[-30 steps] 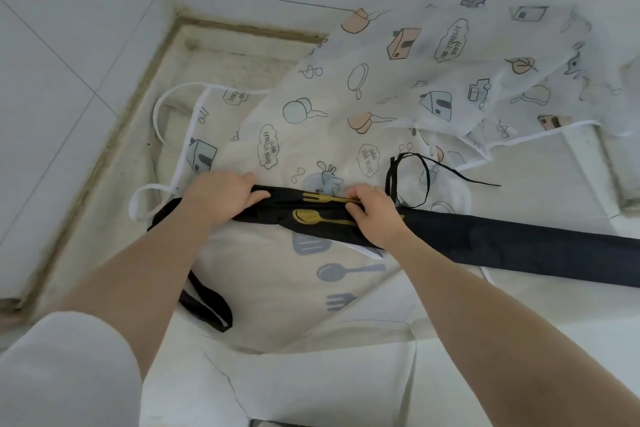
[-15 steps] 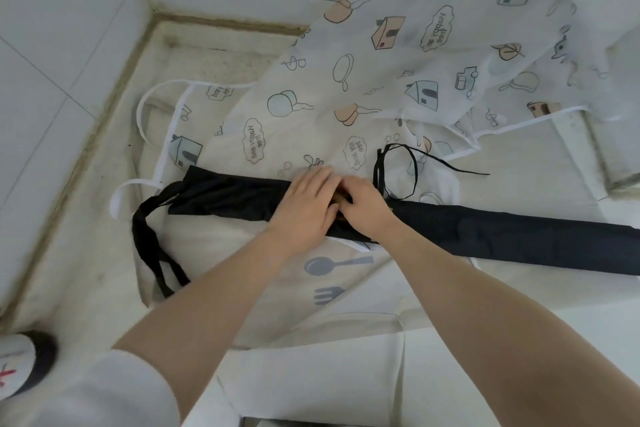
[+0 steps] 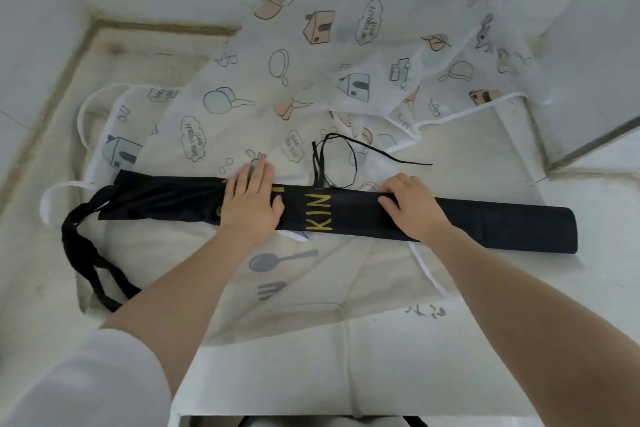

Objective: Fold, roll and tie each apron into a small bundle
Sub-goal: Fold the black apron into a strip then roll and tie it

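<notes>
Black apron (image 3: 485, 222), folded to a long strip, lies left-to-right across the pale aprons (image 3: 311, 80). Hands were together mid-strip; now spread apart. Left hand (image 3: 251, 199) presses it flat, fingers straight. Right hand (image 3: 408, 206) rests on it, fingertips possibly curled over the far edge.

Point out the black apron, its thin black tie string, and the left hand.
black apron (image 3: 502, 229), head view, bare right part of the folded strip.
thin black tie string (image 3: 391, 156), head view, its loose strand.
left hand (image 3: 251, 201), head view, its back.
</notes>
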`<action>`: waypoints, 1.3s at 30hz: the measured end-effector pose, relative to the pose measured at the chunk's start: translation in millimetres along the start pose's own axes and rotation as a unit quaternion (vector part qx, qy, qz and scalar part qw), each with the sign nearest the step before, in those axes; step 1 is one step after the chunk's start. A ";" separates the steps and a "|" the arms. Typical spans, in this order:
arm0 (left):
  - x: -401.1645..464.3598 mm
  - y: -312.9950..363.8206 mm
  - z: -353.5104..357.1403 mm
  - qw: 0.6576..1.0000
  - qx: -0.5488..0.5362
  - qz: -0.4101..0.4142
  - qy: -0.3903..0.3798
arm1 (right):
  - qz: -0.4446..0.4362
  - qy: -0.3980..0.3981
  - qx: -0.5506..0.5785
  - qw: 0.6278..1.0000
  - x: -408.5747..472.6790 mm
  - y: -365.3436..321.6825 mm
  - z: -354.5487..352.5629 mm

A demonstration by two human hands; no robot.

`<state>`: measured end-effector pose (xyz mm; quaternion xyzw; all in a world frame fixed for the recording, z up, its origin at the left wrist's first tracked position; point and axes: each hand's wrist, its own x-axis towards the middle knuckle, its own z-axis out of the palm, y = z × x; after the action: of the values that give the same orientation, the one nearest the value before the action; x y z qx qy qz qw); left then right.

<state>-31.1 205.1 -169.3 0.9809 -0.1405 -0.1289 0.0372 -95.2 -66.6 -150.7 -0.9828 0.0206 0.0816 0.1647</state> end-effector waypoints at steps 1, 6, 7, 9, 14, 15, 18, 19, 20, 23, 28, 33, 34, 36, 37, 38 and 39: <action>-1.8 11.2 -2.6 0.999 -0.035 -0.033 0.023 | -0.001 -0.012 0.004 1.000 3.1 2.1 -2.0; -18.8 89.3 -12.9 0.978 -0.118 0.096 0.140 | 0.019 0.014 0.040 0.999 13.0 1.6 3.6; -20.2 109.6 -11.4 0.971 -0.132 0.162 0.118 | 0.020 0.011 0.025 0.999 15.6 0.2 6.8; -18.3 146.4 -2.7 0.957 -0.169 0.227 0.058 | 0.006 -0.006 -0.033 0.999 18.9 2.1 12.4; -3.0 154.7 21.4 0.981 -0.147 0.124 0.011 | -0.016 0.042 -0.001 0.999 2.8 27.9 6.0; -2.3 150.2 23.5 0.987 -0.108 0.116 0.002 | -0.016 0.056 -0.012 0.998 -3.8 37.4 2.7; -2.0 156.1 24.9 0.994 -0.035 0.107 -0.005 | 0.022 0.098 -0.058 0.993 -25.6 90.1 -8.5; -1.8 156.6 26.4 0.994 -0.018 0.103 -0.008 | 0.043 0.098 -0.076 0.991 -32.5 109.3 -12.9; -1.0 159.2 27.1 0.995 -0.002 0.099 -0.013 | 0.070 0.090 -0.091 0.989 -39.5 129.4 -20.7; -0.9 162.4 28.5 0.997 0.039 0.071 -0.004 | 0.132 0.073 -0.116 0.982 -54.5 174.5 -38.2; -6.5 197.5 22.4 0.976 0.082 0.157 0.126 | 0.132 0.077 -0.131 0.980 -53.5 184.2 -36.5; 2.2 283.9 15.2 0.968 -0.016 0.249 0.033 | 0.135 0.051 -0.130 0.981 -50.2 184.4 -39.6; 2.7 297.9 17.0 0.973 -0.017 0.230 -0.015 | 0.134 0.053 -0.118 0.983 -51.9 187.3 -41.4; 2.9 310.0 18.9 0.979 0.004 0.203 -0.034 | 0.132 0.064 -0.098 0.984 -55.2 190.2 -43.9; 2.2 314.0 17.7 0.980 0.013 0.197 -0.032 | 0.133 0.067 -0.095 0.984 -59.0 194.9 -46.0; 2.0 315.2 17.1 0.981 0.015 0.193 -0.034 | 0.135 0.064 -0.097 0.984 -63.1 198.7 -49.0; 1.5 316.2 15.5 0.981 0.017 0.189 -0.039 | 0.139 0.058 -0.100 0.984 -67.8 203.2 -52.2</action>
<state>-117.9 -98.7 -150.1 0.9314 -0.3272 -0.1550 0.0385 -167.7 -274.8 -155.7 -0.9849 0.1579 0.0478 0.0517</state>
